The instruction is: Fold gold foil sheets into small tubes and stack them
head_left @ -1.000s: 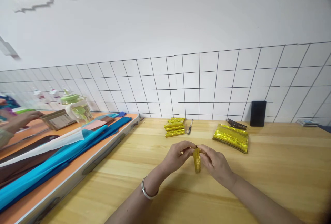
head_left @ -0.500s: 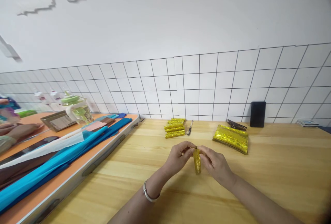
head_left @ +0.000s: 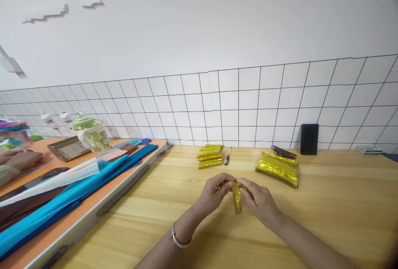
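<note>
Between my two hands hangs a narrow strip of shiny gold foil paper (head_left: pixel 236 200), held at its upper end. My left hand (head_left: pixel 216 190) pinches the top left of it between thumb and fingers. From the other side my right hand (head_left: pixel 259 196) pinches the top right corner. The fingertips almost meet, and the very top edge of the strip is partly hidden by them. Beyond my hands lies a small pile of rolled or folded gold foil pieces (head_left: pixel 209 157). A stack of flat gold foil sheets (head_left: pixel 277 168) rests to the right.
A pen (head_left: pixel 228 156) lies beside the gold pile. Behind the sheets is a dark clip-like item (head_left: pixel 284 152), and a black box (head_left: pixel 309 139) leans on the tiled wall. On the orange table at left are blue crepe paper (head_left: pixel 93 182), a green-lidded bottle (head_left: pixel 91 132) and another person's hands (head_left: pixel 25 161).
My hands stay in nearly the same place, and the foil strip turns slightly, showing a wider face. The other person's hands shift at the left edge. The view tilts a little.
</note>
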The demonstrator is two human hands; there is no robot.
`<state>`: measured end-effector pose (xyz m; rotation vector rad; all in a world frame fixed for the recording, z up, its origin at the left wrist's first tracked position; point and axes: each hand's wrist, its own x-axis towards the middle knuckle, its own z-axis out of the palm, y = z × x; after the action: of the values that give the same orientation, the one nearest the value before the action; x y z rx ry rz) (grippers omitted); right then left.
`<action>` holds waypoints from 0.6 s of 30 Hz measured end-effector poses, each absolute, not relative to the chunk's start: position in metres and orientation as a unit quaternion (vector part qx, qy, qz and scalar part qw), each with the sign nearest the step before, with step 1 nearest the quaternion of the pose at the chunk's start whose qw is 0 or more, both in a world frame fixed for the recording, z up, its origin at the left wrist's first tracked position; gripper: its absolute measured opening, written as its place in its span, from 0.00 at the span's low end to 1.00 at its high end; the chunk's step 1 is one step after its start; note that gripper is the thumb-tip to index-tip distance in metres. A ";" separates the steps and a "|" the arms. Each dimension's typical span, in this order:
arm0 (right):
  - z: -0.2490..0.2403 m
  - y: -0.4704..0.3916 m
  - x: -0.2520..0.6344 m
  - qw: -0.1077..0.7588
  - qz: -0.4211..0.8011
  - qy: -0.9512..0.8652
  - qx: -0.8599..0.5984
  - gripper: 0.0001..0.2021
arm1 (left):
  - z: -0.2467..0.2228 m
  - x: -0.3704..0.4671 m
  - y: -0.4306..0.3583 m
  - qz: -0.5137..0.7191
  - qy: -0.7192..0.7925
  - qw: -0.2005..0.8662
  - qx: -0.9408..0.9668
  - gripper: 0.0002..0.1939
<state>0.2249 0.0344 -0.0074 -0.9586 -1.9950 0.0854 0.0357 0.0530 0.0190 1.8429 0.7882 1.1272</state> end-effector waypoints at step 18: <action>-0.006 0.034 0.225 0.436 0.044 -0.814 -0.383 0.16 | 0.017 0.036 0.054 0.460 0.301 0.457 0.699 0.12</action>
<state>0.2254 0.0342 -0.0060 -0.9522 -2.0248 0.1088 0.0360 0.0537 0.0171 1.7227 0.7421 1.1350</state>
